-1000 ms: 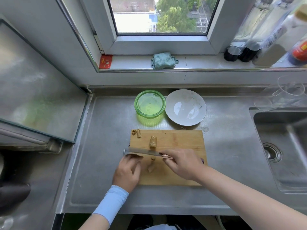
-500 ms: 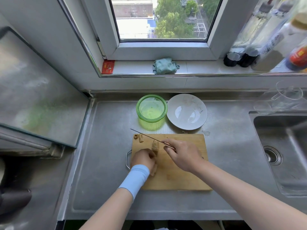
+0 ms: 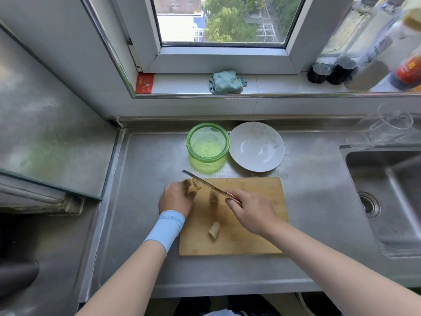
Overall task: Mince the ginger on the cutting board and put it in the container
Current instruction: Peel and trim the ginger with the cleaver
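Head view: right grip is closed round the knife. Left grip curls on ginger at the cutting board far-left corner.

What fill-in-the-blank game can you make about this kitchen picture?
The right hand grips a long steel ____.
The round see-through plastic container beside the white ceramic plate is ____.
The rectangular wooden cutting board carries pieces of ____.
Missing: knife; green; ginger.
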Motion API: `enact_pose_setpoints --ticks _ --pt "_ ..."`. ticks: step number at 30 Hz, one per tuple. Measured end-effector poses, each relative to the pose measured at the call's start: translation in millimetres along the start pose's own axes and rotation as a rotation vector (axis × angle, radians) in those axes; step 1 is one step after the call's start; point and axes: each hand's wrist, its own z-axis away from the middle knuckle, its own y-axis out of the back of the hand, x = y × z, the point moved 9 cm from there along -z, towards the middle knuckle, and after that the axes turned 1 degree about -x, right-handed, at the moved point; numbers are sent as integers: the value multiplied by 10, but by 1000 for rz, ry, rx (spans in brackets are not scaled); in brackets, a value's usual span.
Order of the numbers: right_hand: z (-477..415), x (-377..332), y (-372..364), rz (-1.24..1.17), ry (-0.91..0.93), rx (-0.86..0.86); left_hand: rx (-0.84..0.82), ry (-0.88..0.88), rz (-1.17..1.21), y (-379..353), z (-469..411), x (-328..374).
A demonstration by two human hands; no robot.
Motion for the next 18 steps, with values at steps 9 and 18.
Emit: enact_pose_setpoints --ticks 9,18 --pt "109 81 62 -64 -13 43 -263 -420 117 -464 825 190" --pt "309 184 25 -101 12 24 -126 70 140 -616 1070 102"
